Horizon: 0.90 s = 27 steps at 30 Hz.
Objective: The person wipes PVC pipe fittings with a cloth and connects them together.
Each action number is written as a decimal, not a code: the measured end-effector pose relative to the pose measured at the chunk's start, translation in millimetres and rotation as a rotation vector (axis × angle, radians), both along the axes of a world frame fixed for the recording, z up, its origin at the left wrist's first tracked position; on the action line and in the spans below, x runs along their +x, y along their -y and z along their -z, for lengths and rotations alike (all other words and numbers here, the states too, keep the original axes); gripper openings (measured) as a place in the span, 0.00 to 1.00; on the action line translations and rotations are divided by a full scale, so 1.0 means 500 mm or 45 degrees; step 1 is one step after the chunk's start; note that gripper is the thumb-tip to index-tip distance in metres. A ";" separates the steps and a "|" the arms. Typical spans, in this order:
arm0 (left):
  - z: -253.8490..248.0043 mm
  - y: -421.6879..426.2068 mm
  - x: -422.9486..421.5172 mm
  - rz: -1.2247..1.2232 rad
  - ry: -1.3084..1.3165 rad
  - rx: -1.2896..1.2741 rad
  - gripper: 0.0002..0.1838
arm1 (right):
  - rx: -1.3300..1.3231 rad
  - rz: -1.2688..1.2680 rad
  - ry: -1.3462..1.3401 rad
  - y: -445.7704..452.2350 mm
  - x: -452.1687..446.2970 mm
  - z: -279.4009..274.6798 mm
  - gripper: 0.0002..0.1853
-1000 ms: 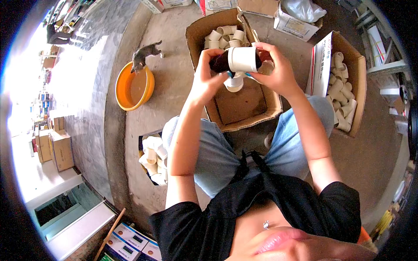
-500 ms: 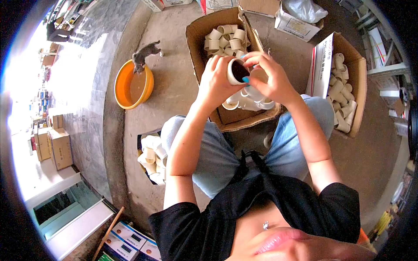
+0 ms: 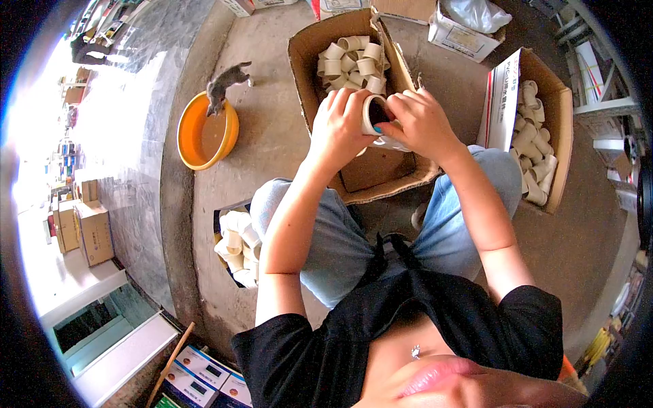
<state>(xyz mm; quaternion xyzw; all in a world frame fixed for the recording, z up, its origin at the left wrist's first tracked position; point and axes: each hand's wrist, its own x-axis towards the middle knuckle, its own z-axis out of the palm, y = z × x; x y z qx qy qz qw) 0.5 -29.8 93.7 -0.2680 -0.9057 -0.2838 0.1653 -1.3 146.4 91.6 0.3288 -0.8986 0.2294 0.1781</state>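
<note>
Fingers [image 3: 348, 102] of left hand [image 3: 337, 132] and right hand [image 3: 423, 126] pinching white fitting [image 3: 367, 121].
Over carton [image 3: 374, 178]; loose fittings [image 3: 350, 62] heaped toward its far edge.

Black short-sleeved top [image 3: 313, 347] — light blue jeans [image 3: 326, 238]

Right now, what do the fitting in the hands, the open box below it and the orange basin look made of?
Fitting: probably smooth white plastic, by its clean, even rim. Box: brown, matte cardboard, judging by its ragged edges. Basin: likely glossy plastic, from its bright, uniform colour.
</note>
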 end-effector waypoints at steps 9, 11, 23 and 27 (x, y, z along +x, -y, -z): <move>0.004 0.006 0.002 -0.003 -0.008 -0.017 0.35 | -0.251 -0.056 0.276 0.016 0.010 0.014 0.13; 0.001 0.009 0.002 -0.011 0.006 -0.029 0.35 | -0.456 -0.039 0.536 0.019 0.018 0.007 0.11; -0.021 0.034 -0.020 -0.013 0.009 -0.063 0.32 | -1.075 -0.038 1.230 -0.005 0.013 -0.021 0.10; -0.002 0.130 -0.050 -0.255 0.069 -0.087 0.30 | -2.348 0.257 1.124 -0.143 -0.007 -0.075 0.08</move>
